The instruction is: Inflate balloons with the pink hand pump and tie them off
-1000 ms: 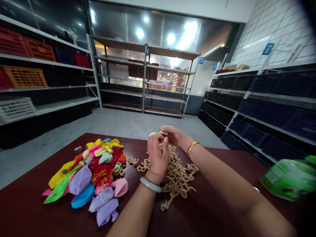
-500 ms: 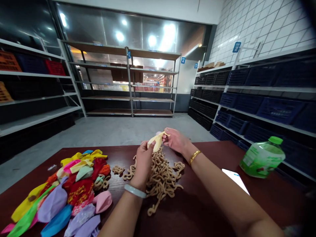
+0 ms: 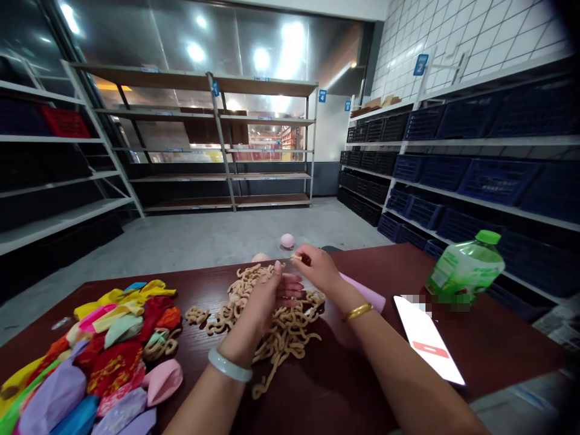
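My left hand (image 3: 272,296), with a pale bangle on its wrist, is open above a heap of beige curled pieces (image 3: 290,338), its fingers spread and holding nothing. To its right, my right hand (image 3: 315,266), with a gold bracelet, pinches a small pale yellow bit near the table's far edge; most of that item is hidden. A smaller cluster of beige pieces (image 3: 197,315) lies left of the heap. Colourful deflated balloons (image 3: 118,362) are piled on the left side. Behind my right wrist lies a light purple object (image 3: 365,293).
A green-capped bottle (image 3: 466,269) and a lit phone (image 3: 428,338) are on the dark red table (image 3: 335,380) at the right. A pink ball (image 3: 287,241) shows beyond the far edge. Shelves with crates (image 3: 493,181) line the right wall.
My left hand has let go of the pale yellow balloon and opened. My right hand has drawn its fingers together. The view has shifted, and the pink ball and purple object now show more clearly.
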Demonstrator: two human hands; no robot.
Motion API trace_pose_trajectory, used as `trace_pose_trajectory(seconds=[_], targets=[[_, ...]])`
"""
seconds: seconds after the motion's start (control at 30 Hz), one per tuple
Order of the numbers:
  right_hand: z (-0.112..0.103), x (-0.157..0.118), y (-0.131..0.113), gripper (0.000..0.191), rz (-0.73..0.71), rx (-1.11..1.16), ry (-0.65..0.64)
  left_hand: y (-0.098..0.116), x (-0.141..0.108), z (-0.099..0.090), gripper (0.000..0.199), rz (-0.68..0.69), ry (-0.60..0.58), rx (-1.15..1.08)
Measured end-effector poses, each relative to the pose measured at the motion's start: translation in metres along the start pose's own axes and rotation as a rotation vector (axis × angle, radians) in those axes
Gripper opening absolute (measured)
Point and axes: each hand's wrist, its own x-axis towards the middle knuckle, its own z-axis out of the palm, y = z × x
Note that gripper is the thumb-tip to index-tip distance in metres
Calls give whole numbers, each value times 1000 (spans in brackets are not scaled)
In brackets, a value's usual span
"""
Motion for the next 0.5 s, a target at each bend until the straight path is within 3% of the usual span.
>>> trace_pose_trajectory(seconds=[0.07, 0.17, 0.33, 0.43, 0.5], targets=[[2, -5, -8, 7, -152, -206, -51, -2, -1, 4, 49, -1, -27, -91], [5, -12, -21, 8, -290, -343, -111, -3, 1, 4, 33, -1, -51, -283], [1, -11, -30, 20, -373, -307, -152, 1, 5, 0, 14, 102, -3, -483], [-15, -6, -18, 34, -267, -274, -167, 6, 7, -7, 9, 156, 115, -541], [-32, -6, 0, 34, -41, -442, -166, 10, 7, -15, 11, 180, 169, -562]])
